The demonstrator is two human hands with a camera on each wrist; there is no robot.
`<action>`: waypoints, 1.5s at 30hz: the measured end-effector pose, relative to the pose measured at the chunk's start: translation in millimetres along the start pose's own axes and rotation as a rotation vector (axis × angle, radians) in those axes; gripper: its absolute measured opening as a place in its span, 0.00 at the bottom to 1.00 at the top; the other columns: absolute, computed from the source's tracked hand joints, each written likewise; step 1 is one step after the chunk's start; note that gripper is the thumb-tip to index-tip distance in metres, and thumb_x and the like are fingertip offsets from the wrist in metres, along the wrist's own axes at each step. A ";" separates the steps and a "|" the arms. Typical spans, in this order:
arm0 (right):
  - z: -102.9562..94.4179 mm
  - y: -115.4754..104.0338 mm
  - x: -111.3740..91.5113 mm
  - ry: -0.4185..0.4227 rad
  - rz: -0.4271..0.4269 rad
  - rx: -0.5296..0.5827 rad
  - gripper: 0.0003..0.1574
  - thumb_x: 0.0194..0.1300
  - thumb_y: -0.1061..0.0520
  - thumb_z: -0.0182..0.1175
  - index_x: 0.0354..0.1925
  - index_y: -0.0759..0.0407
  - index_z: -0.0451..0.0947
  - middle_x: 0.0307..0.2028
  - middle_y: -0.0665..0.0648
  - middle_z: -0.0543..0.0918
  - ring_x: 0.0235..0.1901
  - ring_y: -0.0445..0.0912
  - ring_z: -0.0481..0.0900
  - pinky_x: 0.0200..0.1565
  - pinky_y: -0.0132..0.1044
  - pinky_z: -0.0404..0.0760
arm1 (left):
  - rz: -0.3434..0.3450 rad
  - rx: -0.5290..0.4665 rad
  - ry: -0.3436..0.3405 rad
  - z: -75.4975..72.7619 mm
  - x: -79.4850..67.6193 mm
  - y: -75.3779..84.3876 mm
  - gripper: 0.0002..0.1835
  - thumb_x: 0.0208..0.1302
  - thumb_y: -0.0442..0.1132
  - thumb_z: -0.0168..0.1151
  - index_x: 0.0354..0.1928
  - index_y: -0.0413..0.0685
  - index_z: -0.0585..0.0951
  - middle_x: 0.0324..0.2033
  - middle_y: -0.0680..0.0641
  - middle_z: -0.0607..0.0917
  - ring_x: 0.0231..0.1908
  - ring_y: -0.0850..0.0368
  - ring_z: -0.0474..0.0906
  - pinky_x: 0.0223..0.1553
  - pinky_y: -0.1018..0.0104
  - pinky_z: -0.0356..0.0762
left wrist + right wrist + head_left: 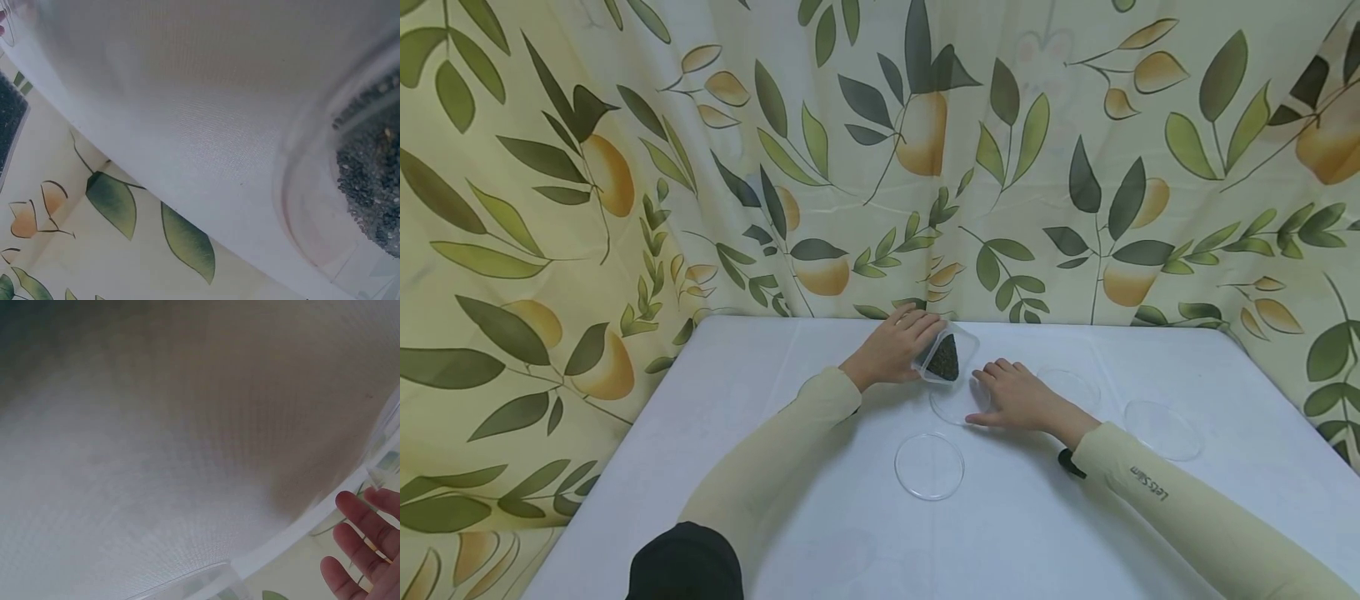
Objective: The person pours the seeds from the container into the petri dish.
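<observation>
My left hand [895, 343] grips a clear plastic box [967, 340] of dark grains [944, 360], tilted over the table's far side. Just below the box lies a clear round dish [950, 417]. My right hand [1017, 398] holds that dish's right side between thumb and fingers. The right wrist view shows several fingers [365, 537] spread and slightly bent. In the left wrist view, dark grains [375, 181] lie inside a clear vessel at the right edge; another dark-filled clear thing [9, 119] shows at the left edge, cut off.
A second clear round dish [929, 498] lies nearer on the white table [820, 542]. More clear round pieces [1163, 458] lie to the right, one partly behind my right hand. A leaf-patterned curtain [865, 233] hangs behind the table's far edge.
</observation>
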State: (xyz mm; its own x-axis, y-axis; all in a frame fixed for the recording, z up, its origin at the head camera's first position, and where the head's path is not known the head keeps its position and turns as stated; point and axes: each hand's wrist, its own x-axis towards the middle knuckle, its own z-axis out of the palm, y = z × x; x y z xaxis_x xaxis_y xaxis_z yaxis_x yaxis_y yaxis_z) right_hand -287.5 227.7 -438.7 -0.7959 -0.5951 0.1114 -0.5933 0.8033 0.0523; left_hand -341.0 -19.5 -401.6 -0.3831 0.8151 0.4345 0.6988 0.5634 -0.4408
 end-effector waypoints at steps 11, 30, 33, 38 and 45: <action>-1.0 -0.5 0.4 -0.003 0.000 -0.005 0.49 0.51 0.28 0.59 0.54 0.66 0.74 0.45 0.61 0.79 0.48 0.55 0.74 0.46 0.50 0.74 | 0.008 0.001 0.010 -1.2 0.3 -0.2 0.44 0.41 0.58 0.71 0.62 0.48 0.69 0.58 0.49 0.76 0.59 0.54 0.70 0.68 0.59 0.58; -0.7 -0.9 0.0 -0.006 0.000 -0.006 0.49 0.51 0.28 0.59 0.55 0.66 0.73 0.45 0.62 0.79 0.49 0.56 0.74 0.47 0.51 0.74 | 0.009 0.000 0.000 -1.7 -0.5 -0.9 0.45 0.42 0.59 0.71 0.63 0.47 0.68 0.58 0.49 0.75 0.59 0.54 0.70 0.68 0.58 0.58; -1.2 -1.0 -0.3 -0.009 0.000 -0.007 0.49 0.52 0.28 0.59 0.55 0.67 0.73 0.46 0.63 0.79 0.49 0.56 0.74 0.47 0.51 0.74 | 0.007 0.005 -0.007 -2.1 -0.4 -0.9 0.46 0.42 0.59 0.71 0.63 0.47 0.68 0.58 0.49 0.75 0.60 0.54 0.69 0.69 0.59 0.58; -2.2 -1.7 -0.5 -0.009 -0.003 -0.007 0.49 0.52 0.29 0.59 0.55 0.67 0.73 0.46 0.63 0.79 0.48 0.57 0.74 0.47 0.51 0.74 | 0.007 0.021 -0.014 -2.6 -0.2 -1.0 0.46 0.42 0.60 0.70 0.63 0.48 0.68 0.59 0.50 0.75 0.60 0.55 0.69 0.69 0.59 0.57; -3.0 -2.1 -1.0 -0.017 0.000 -0.005 0.50 0.52 0.28 0.59 0.56 0.67 0.73 0.46 0.63 0.79 0.49 0.56 0.73 0.47 0.51 0.74 | 0.017 0.032 0.008 -1.8 0.3 -1.6 0.45 0.43 0.60 0.70 0.63 0.48 0.68 0.58 0.49 0.75 0.59 0.54 0.70 0.69 0.59 0.58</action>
State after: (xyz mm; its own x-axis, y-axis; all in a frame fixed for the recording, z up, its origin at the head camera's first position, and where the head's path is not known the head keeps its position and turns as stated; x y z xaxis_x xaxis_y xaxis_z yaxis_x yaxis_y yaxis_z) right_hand -285.1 226.7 -435.9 -0.7982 -0.5950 0.0942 -0.5923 0.8037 0.0571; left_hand -341.1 -20.4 -399.3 -0.3666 0.8233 0.4333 0.6854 0.5539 -0.4726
